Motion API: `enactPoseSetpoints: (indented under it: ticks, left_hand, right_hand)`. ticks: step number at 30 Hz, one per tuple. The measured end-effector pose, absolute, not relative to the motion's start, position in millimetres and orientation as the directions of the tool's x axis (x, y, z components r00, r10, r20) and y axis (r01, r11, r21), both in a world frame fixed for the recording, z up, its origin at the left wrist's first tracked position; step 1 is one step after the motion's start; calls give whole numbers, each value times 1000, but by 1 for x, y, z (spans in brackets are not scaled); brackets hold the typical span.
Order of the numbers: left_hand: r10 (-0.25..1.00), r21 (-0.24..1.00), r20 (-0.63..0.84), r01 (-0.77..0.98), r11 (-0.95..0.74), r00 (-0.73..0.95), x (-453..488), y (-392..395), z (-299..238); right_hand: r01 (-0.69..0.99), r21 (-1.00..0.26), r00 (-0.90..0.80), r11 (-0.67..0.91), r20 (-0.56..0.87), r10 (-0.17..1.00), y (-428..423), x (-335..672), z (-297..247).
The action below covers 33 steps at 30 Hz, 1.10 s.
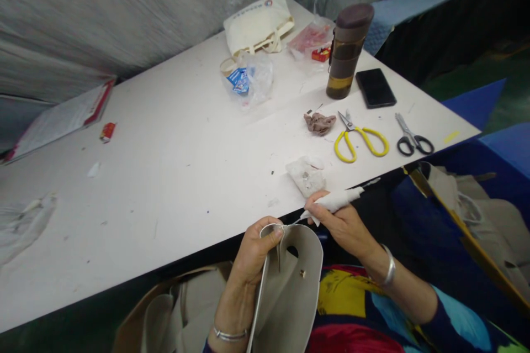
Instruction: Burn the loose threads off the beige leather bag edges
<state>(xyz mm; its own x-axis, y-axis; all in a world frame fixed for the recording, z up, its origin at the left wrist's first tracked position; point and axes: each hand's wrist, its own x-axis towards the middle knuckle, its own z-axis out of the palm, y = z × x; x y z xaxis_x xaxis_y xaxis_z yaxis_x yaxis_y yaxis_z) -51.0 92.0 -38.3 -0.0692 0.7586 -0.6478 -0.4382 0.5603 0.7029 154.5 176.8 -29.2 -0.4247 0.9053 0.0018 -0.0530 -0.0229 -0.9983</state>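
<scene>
Left hand (253, 249) pinched the piece (290, 309), stud (302, 274) in; right hand (342, 225) gripped a tool (334, 200) at its seemingly unfinished edge.

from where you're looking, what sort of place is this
Probably a small workshop: the left hand holds a shaped beige piece, a box of similar-coloured pieces stands nearby, and yellow-handled scissors lie on the table.

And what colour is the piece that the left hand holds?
Greyish beige; the piece shows best in the head view.
</scene>
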Motion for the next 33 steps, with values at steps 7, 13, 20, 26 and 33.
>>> enactPoseSetpoints:
  ticks: [7,13,20,26,33]
  left_hand:
    - [753,675,-657,-466,571,-28,-52,90,-35]
    - [757,683,-652,-465,564,-39,-47,88,-36]
    - [769,699,-636,-472,537,-66,-44,87,-35]
    - [768,717,-630,-464,520,-114,-44,86,-25]
    - [777,750,-604,-456,480,-175,-46,79,-23]
  right_hand:
    - [-78,-992,-473,-98,-49,880,171,146,-32]
    - [-78,-993,-480,-88,-40,876,170,143,-29]
    - [-106,-989,-461,-105,-45,886,167,137,-38]
    - [-87,-984,-529,158,180,829,160,144,-45]
    - [-66,-848,-705,526,412,577,147,162,-39]
